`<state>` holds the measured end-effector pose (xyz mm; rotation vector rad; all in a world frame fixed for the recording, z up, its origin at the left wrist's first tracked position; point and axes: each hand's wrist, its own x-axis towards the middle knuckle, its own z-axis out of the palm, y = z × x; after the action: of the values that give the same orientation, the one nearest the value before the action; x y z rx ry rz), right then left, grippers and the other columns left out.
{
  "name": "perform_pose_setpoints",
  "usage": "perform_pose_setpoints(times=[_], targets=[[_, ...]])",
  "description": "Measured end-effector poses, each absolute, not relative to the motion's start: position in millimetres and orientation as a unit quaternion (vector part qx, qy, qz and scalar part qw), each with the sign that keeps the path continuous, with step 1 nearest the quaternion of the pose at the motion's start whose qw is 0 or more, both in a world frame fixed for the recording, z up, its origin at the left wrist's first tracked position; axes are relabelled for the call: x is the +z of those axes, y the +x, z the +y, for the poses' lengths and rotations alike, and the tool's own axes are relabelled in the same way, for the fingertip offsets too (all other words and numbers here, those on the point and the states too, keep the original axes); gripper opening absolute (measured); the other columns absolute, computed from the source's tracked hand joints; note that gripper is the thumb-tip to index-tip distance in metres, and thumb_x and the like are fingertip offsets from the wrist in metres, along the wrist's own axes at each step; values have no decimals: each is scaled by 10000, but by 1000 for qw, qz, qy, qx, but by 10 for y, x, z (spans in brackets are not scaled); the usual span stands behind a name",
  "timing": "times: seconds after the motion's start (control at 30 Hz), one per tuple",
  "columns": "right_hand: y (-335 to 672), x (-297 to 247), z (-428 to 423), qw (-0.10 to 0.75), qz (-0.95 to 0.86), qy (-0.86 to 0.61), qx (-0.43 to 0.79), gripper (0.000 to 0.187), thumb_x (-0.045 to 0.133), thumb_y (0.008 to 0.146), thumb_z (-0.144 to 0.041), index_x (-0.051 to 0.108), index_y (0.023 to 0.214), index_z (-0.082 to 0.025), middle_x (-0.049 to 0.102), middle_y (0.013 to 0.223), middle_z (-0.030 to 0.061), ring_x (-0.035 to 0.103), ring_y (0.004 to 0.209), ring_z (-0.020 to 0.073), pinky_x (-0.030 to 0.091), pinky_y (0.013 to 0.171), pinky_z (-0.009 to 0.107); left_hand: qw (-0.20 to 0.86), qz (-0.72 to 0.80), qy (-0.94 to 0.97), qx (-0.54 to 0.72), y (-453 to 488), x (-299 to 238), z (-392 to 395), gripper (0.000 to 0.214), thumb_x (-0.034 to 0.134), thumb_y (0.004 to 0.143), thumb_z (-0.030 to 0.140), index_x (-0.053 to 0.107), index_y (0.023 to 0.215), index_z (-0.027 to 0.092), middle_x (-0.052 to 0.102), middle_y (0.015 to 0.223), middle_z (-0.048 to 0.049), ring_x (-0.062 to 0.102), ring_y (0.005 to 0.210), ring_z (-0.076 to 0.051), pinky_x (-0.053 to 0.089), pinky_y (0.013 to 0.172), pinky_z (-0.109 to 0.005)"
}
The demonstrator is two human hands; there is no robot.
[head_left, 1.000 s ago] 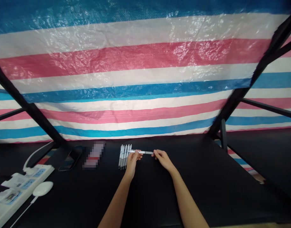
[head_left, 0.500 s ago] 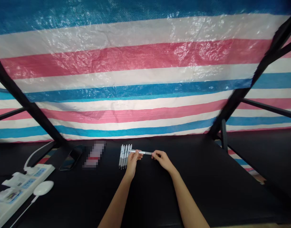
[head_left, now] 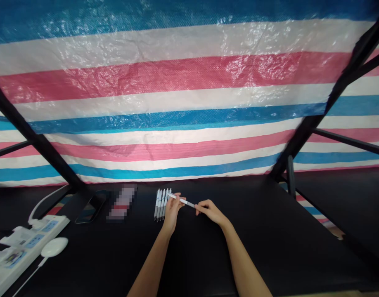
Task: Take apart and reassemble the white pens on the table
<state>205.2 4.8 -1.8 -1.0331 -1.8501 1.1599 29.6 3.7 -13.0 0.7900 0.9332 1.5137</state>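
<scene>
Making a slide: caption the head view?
Left grip and right grip hold a pen near lined-up pens on a black table.

Power strip (head_left: 34,242) near phone (head_left: 92,207)

Readable text: none anywhere.
Held pen (head_left: 183,201): any marking too small to make out.
Row of pens (head_left: 159,204): likewise too small.
Pixelated oblong item (head_left: 122,202): blocked out, wording hidden.
Power strip (head_left: 30,250): blue socket panels, lettering unreadable.
White adapter (head_left: 14,237): small grey patch, illegible.
</scene>
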Motion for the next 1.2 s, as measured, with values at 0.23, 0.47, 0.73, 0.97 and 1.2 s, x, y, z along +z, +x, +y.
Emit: perform_pose_setpoints(times=[0.23,0.47,0.73,0.97,1.2], targets=[[2050,-71,103,480,-640,-469,374,342,553,785,-486,667,717,-171,615,642,13,511,576,140,389,563,244,589,373,345,629,310,-43,-48,868,708,689,385,204,1387,279,699,858,-39,658,762,-158,477,797,-335],[2099,-91,163,567,-558,-482,367,423,516,786,-559,632,683,-165,580,631,28,473,518,127,370,505,247,606,373,384,588,312,-17,-72,707,689,699,336,378,1323,221,631,688,13,602,628,-115,461,680,-263],[2109,-134,203,602,-510,-485,377,467,514,771,-601,633,653,-165,549,567,17,450,471,118,359,477,254,598,372,367,608,303,-45,-37,754,676,706,331,335,1369,214,615,666,19,565,584,-99,445,652,-255],[2140,-147,218,615,-486,-498,371,496,507,755,-632,633,641,-166,552,538,14,458,460,116,374,476,254,604,376,368,599,298,-24,-38,825,675,709,355,255,1407,225,635,679,10,572,594,-106,449,668,-262],[2147,-174,224,613,-484,-507,364,499,492,764,-634,625,644,-169,543,528,13,458,458,122,379,474,260,605,382,370,592,285,-30,-39,729,692,681,346,390,1326,190,635,672,0,579,594,-113,454,664,-264]])
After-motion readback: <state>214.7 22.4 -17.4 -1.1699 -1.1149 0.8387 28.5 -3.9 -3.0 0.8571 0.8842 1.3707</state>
